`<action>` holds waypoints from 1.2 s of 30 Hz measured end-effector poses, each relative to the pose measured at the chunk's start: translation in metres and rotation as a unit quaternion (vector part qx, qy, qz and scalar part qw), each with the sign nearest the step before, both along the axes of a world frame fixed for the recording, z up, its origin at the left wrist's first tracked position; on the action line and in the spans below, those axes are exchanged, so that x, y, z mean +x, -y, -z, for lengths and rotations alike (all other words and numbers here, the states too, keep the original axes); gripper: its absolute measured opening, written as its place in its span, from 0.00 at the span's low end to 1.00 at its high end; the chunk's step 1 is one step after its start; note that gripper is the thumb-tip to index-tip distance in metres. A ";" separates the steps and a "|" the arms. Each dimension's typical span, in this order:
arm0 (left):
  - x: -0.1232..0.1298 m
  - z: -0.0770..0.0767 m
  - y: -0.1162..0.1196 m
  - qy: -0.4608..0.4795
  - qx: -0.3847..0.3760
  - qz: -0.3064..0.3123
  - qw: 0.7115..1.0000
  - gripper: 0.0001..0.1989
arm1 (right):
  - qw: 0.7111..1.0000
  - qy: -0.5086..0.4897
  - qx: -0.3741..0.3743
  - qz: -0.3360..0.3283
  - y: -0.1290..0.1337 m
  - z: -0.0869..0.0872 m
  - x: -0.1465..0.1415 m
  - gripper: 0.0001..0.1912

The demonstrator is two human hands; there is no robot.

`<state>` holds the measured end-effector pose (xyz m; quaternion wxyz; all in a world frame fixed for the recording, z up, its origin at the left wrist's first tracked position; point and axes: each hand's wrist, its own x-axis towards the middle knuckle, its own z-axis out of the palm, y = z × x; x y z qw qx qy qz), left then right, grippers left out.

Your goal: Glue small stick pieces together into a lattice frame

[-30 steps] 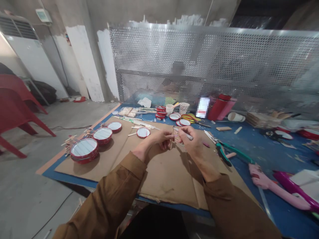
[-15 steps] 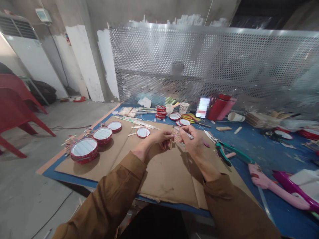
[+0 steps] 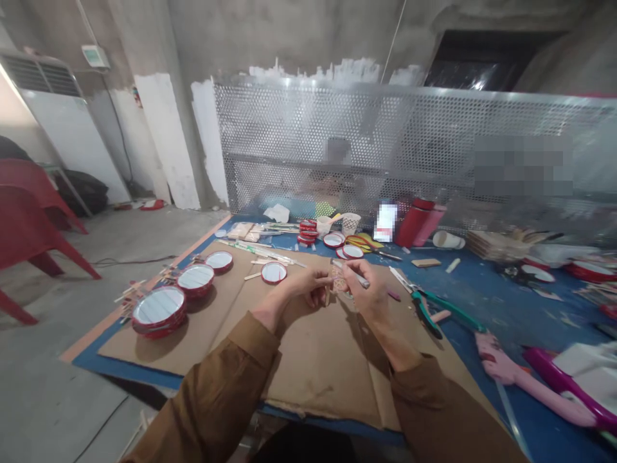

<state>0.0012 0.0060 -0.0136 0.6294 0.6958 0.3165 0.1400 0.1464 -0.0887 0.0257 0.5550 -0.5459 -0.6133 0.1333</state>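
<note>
The right hand (image 3: 370, 289) pinches a pale pen-like tool (image 3: 358, 276) between closed fingers, next to a small patterned piece (image 3: 339, 284). The left hand (image 3: 312, 285) closes its fingers on a thin wooden strip (image 3: 328, 296), the patterned piece just beside their tips, and cardboard (image 3: 318, 366) lies below them

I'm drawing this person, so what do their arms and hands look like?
The left sleeve and right sleeve are long, loose, wrinkled and plain brown, with no markings that I can see. The left one ends in a wide cuff. The left grip and right grip are bare hands: no gloves or watch show.
</note>
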 end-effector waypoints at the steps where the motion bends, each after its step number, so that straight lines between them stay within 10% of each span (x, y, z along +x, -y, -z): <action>1: 0.000 0.000 0.000 0.003 -0.001 0.001 1.000 0.14 | 1.000 0.004 -0.001 -0.001 0.000 0.000 0.000 0.14; 23: 0.005 -0.008 0.003 0.005 -0.051 -0.023 0.998 0.10 | 0.992 -0.123 -0.014 0.003 -0.003 -0.004 0.004 0.26; 36: 0.005 -0.004 0.003 0.082 -0.069 -0.017 0.994 0.07 | 0.999 0.013 0.030 -0.011 -0.003 0.009 -0.004 0.18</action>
